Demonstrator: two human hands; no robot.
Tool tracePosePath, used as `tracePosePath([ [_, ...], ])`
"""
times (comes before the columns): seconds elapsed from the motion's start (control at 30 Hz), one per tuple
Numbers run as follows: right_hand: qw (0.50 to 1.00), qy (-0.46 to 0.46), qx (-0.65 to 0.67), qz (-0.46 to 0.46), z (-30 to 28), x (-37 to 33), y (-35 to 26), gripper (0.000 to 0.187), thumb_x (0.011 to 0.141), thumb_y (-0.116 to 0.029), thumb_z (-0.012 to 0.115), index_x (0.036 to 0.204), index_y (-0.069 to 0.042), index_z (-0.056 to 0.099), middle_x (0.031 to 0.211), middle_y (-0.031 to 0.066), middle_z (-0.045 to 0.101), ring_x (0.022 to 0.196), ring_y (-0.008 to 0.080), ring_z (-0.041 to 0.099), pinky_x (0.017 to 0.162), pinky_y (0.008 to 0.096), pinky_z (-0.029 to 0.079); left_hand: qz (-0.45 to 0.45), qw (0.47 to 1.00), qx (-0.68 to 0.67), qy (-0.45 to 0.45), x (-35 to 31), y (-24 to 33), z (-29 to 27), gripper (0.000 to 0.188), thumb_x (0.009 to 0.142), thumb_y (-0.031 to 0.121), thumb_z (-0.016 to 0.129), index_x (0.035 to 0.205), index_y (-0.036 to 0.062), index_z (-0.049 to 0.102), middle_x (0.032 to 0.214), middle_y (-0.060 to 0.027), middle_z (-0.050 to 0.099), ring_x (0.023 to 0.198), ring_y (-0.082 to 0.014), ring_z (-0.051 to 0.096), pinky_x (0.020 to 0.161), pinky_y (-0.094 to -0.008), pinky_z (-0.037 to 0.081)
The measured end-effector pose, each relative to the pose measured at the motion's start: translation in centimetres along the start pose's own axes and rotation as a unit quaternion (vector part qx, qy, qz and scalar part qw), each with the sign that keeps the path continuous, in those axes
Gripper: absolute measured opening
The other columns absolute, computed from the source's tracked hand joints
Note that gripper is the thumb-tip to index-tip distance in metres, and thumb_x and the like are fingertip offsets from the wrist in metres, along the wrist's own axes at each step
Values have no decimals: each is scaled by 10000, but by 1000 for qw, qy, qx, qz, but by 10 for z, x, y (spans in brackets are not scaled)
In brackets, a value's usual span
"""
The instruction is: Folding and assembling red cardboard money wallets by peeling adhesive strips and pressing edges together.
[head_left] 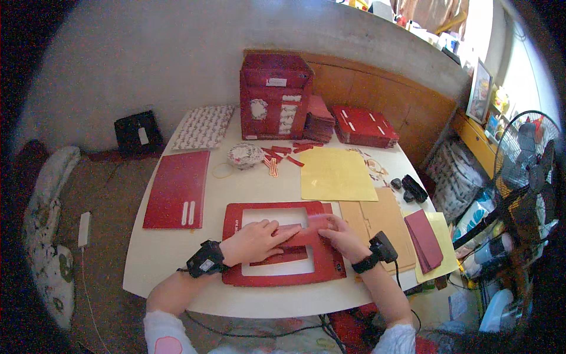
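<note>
A flat red card frame (234, 268) with a large rectangular window lies near the table's front edge. Over the window my left hand (252, 242) rests with fingers stretched, its fingertips on a folded red card piece (317, 222). The thumb and fingers of my right hand (345, 239) pinch the right end of that piece at the frame's upper right. A red strip (289, 255) shows inside the window below my left fingers. Dark bands with small devices sit on both wrists.
Left lies a red card sheet (175, 192). Behind stand a tall red box (276, 127), a stack of red cards (365, 125) and a patterned pad (203, 127). A crumpled ball (245, 155), red scraps (283, 150), a yellow sheet (336, 174) and brown card (383, 215) occupy the middle and right.
</note>
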State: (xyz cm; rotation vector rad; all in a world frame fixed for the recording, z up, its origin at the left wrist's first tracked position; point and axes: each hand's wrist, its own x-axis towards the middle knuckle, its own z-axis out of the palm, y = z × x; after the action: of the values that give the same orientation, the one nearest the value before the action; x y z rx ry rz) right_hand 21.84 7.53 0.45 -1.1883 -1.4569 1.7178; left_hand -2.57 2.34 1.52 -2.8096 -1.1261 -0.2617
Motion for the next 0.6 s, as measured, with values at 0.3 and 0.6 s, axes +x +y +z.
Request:
tracePosePath([
  [0.3, 997, -16, 68, -45, -4, 4, 16, 422, 807, 1, 574, 1207, -45, 448, 1053, 74, 618, 937, 163, 594, 803, 277, 485, 9, 999, 14, 33, 0, -1, 11, 577, 802, 96, 501, 1356, 85, 341, 832, -128, 532, 697, -264, 578, 620, -355, 499],
  [0.6, 998, -28, 46, -23, -3, 2, 11, 433, 835, 1, 526, 1252, -47, 418, 1134, 67, 567, 991, 135, 566, 795, 251, 484, -12, 999, 27, 18, 1, 5, 7, 582, 786, 65, 481, 1351, 85, 345, 862, -137, 530, 719, -271, 579, 627, -341, 506],
])
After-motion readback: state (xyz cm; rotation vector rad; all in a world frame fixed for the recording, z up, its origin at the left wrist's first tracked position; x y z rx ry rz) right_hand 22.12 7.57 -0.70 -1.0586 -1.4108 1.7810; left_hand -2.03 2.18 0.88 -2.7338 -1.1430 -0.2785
